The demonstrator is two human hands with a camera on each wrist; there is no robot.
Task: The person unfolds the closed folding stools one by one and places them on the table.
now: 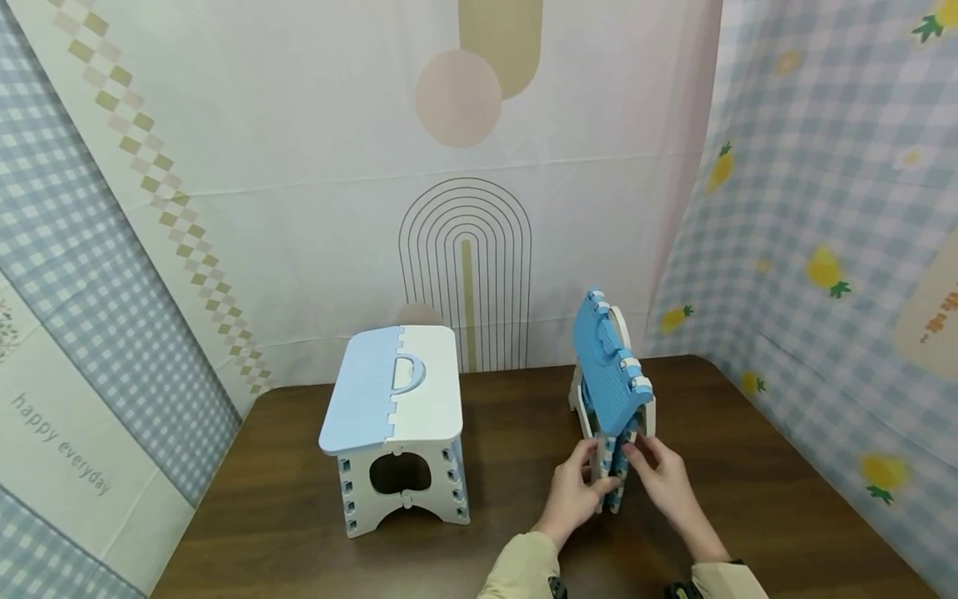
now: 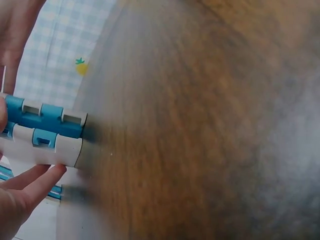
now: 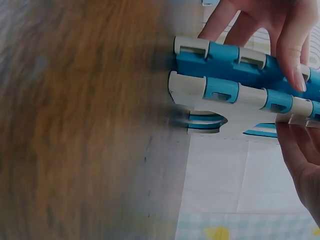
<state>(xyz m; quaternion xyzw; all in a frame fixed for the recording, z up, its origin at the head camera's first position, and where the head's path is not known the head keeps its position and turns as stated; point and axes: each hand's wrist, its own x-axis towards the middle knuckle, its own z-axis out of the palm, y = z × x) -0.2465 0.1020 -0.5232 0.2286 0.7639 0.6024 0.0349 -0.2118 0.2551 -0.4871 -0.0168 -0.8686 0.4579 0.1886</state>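
A partly folded stool (image 1: 609, 374) with a blue top and white-and-blue legs stands at the right of the table, its top peaked along the middle. My left hand (image 1: 570, 497) grips the near leg panel from the left, thumb across the hinged edges and fingers behind the white side. From the right, my right hand (image 1: 668, 484) pinches the same end higher up, close under the top. In the right wrist view, the two hinged leg edges (image 3: 237, 92) lie close together, with the left thumb over the blue one. The right fingers (image 3: 295, 145) press the white panel.
An unfolded stool (image 1: 427, 391) with a pale blue and white top and a carry handle stands upright to the left on the brown table (image 1: 516, 449). Patterned cloth (image 1: 337, 249) hangs behind the table and along both sides.
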